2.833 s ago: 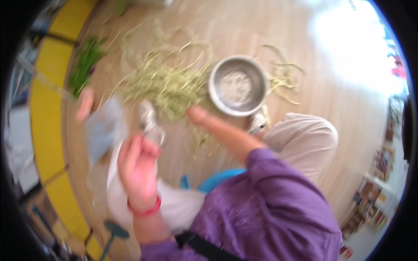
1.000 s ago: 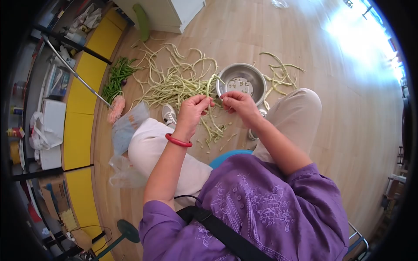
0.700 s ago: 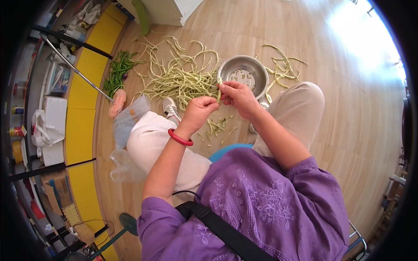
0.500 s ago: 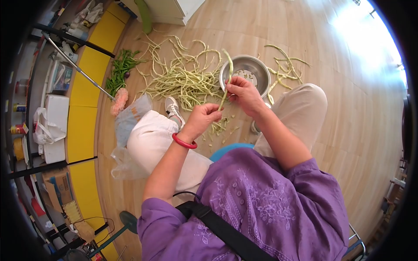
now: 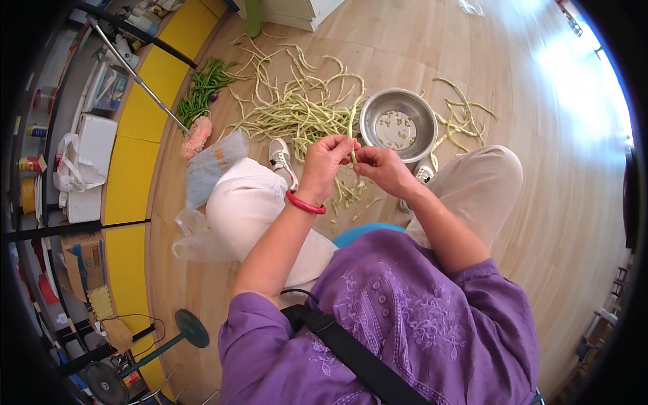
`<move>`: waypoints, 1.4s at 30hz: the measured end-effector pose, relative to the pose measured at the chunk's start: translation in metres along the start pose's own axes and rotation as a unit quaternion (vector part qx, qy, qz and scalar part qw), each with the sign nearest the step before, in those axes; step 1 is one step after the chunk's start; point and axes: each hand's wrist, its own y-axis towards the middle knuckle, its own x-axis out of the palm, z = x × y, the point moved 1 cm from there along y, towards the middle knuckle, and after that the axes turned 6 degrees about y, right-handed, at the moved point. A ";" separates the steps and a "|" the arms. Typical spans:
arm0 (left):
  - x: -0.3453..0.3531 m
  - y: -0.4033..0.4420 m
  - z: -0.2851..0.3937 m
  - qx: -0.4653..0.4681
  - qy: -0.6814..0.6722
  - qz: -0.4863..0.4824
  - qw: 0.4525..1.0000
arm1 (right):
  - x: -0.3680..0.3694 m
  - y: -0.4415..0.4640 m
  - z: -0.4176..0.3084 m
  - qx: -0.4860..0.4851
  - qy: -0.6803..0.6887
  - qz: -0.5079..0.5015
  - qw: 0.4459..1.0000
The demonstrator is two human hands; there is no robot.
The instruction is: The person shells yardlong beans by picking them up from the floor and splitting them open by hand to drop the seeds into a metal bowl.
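Note:
Close together above the floor, my left hand and my right hand both pinch one pale green long bean. The bean stands roughly upright, its upper part rising past my left fingers. My right fingertips are at its lower end, partly hiding it. Just beyond my right hand sits a steel basin with small bean pieces on its bottom. A tangled pile of long beans lies on the floor beyond my left hand. Bean scraps are scattered below my hands.
More long beans lie right of the basin. Green peppers, a pink duster head and plastic bags are on the left, beside yellow-fronted shelves. A white cabinet stands at the back.
My hands have come closer together. The left has moved up along the bean, and the right has dropped to its lower end, away from the basin. The view has shifted slightly.

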 end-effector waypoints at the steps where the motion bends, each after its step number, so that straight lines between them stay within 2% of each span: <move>1: -0.002 -0.004 0.002 -0.004 -0.006 0.004 1.000 | 0.001 -0.002 -0.004 0.002 -0.038 -0.010 0.999; 5: -0.004 -0.005 -0.002 -0.003 0.047 -0.007 0.999 | -0.012 0.004 0.007 0.002 0.055 0.098 0.994; 6: -0.001 -0.007 0.002 -0.008 0.057 -0.012 0.998 | -0.015 0.003 0.000 0.052 0.142 0.095 0.984; 9: 0.001 -0.009 0.001 -0.012 0.085 -0.049 0.995 | -0.018 0.004 -0.002 0.065 0.374 0.117 0.918; 10: 0.001 -0.009 -0.002 -0.012 0.085 -0.056 0.995 | -0.018 0.004 -0.004 0.067 0.391 0.126 0.909; 17: 0.002 -0.012 -0.010 -0.045 0.102 -0.134 0.985 | -0.021 0.000 0.001 0.052 0.385 0.093 0.917; 18: -0.001 -0.011 -0.014 -0.033 0.130 -0.140 0.981 | -0.019 0.001 0.005 0.048 0.388 0.115 0.913; 20: 0.001 -0.015 -0.007 -0.006 0.151 -0.143 0.978 | -0.018 0.004 0.006 0.044 0.350 0.145 0.924; 22: -0.006 -0.012 -0.017 -0.023 0.164 -0.159 0.973 | -0.019 0.006 0.011 0.010 0.320 0.117 0.940; 24: 0.004 -0.017 -0.015 -0.028 0.068 -0.083 0.994 | -0.022 0.005 0.012 0.013 0.285 0.095 0.954; 26: 0.015 -0.019 -0.006 -0.008 0.053 -0.039 0.998 | -0.017 0.001 0.014 0.006 0.277 0.079 0.958; 29: 0.013 -0.006 -0.019 0.028 0.060 -0.038 0.997 | -0.012 -0.007 0.014 0.034 0.267 0.089 0.959; 37: 0.024 -0.005 -0.016 0.010 0.110 -0.029 0.993 | -0.020 -0.016 0.013 0.039 0.220 0.072 0.972; 42: 0.029 -0.004 -0.020 0.001 0.105 -0.006 0.994 | -0.014 -0.014 0.023 0.026 0.240 0.111 0.964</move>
